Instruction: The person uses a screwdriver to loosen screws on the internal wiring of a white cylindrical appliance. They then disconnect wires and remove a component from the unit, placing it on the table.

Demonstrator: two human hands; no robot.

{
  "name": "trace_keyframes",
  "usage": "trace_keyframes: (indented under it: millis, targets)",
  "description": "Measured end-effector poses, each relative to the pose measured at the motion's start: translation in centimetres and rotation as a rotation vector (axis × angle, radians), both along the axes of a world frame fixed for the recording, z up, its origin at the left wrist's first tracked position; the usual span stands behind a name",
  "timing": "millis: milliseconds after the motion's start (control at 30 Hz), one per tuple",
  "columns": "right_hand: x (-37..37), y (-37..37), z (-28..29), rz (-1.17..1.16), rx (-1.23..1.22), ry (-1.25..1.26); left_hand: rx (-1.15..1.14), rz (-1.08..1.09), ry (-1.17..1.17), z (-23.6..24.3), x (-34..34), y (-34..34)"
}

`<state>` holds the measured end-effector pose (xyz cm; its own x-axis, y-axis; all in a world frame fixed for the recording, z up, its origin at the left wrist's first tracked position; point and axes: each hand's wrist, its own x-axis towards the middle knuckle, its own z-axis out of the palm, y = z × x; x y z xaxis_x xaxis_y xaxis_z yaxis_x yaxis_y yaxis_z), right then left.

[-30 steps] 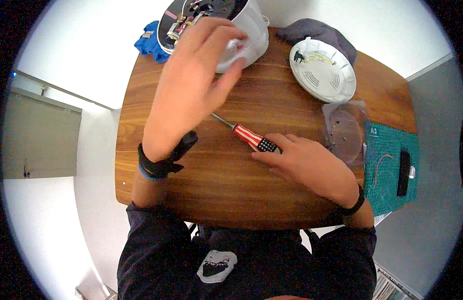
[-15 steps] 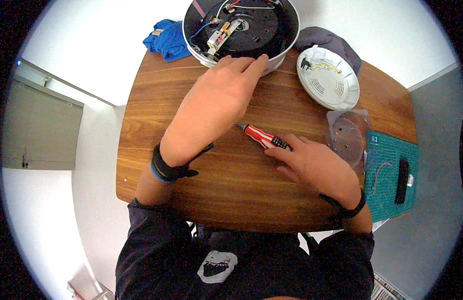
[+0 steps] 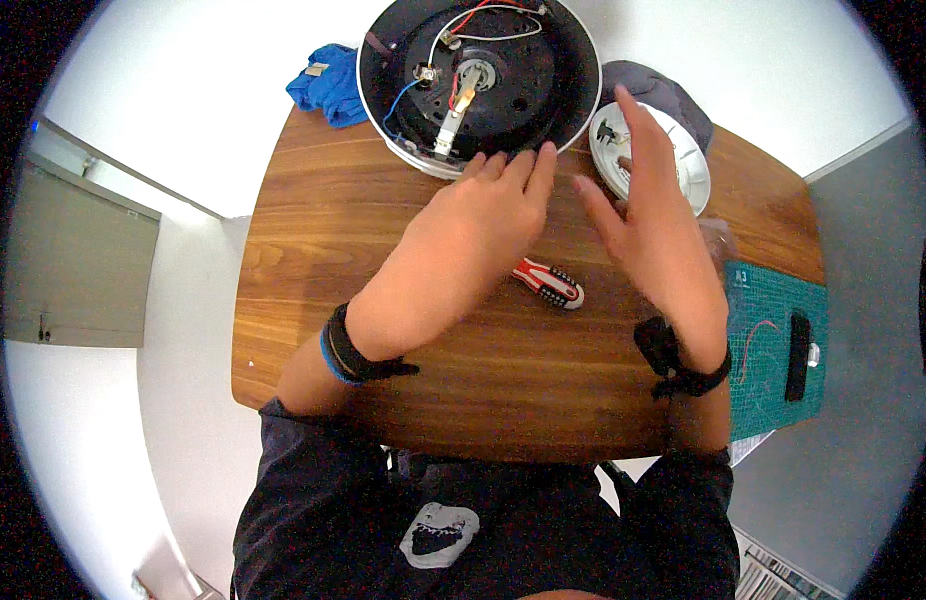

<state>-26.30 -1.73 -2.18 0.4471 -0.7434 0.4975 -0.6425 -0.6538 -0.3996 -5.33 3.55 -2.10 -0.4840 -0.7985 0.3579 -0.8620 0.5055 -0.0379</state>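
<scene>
A round appliance housing (image 3: pixel 518 75), white outside and black inside, sits at the table's far edge with its wired interior facing up; blue, red and white wires and a metal bracket (image 3: pixel 450 130) show inside. The fingers of my left hand (image 3: pixel 463 245) curl over its near rim, gripping it; the thumb is hidden. My right hand (image 3: pixel 655 225) is raised to the right of the housing, fingers apart and nothing in it. Behind it, a white round vented cover (image 3: pixel 691 175) is partly hidden. A red, white and black screwdriver (image 3: pixel 553 284) lies between my hands, its front part covered by my left hand.
A blue cloth (image 3: pixel 333 85) lies left of the housing, and a dark grey cloth (image 3: pixel 655 92) lies behind the cover. At the right, a green cutting mat (image 3: pixel 768 400) bears a black strip (image 3: pixel 799 355) and a thin red wire (image 3: pixel 751 345). A clear plastic tray (image 3: pixel 720 240) is mostly hidden.
My right hand has let go of the screwdriver and moved up toward the housing. The screwdriver stays on the table. The housing has turned and tilted under my left hand, and its inner bracket points differently.
</scene>
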Motion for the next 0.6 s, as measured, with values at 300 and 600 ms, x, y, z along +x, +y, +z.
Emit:
trace_keyframes:
  millis: [300, 600]
  targets:
    - [3.0, -4.0, 0.3, -0.129, 0.071, -0.084, 0.064, -0.126, 0.017, -2.2, -0.6, 1.7]
    - [2.8, -3.0, 0.0, -0.105, 0.182, -0.024, 0.449, -0.142, -0.010, 2.3, 1.5, 3.4]
